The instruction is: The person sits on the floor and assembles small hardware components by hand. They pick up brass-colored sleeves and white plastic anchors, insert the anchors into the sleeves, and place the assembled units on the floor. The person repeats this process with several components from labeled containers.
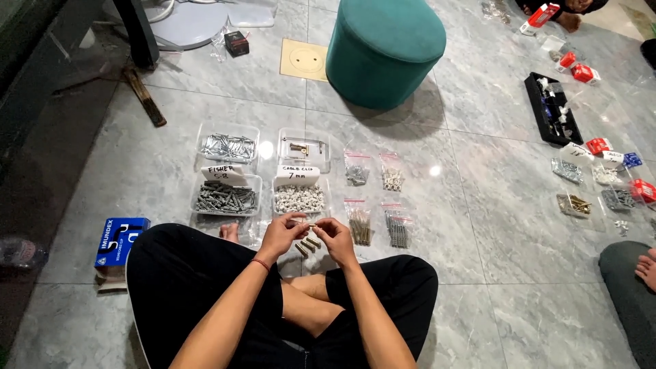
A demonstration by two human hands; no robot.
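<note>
I sit cross-legged on a grey tiled floor. My left hand (282,234) and my right hand (333,236) meet in front of my knees, both pinching a small brass-coloured bolt (307,225) held between the fingertips. Under the hands lie a few more brass bolts (309,244) on the floor. Just beyond stands a clear tub of white cable clips (298,199), and left of it a tub of grey wall plugs (225,198). Small zip bags of screws (359,227) lie to the right of my hands.
Two more clear tubs (228,146) sit further back. A teal round stool (385,49) stands behind them. A blue box (120,241) lies at my left knee. A black tray (552,108), red boxes and bagged hardware spread at right, near another person's foot (646,268).
</note>
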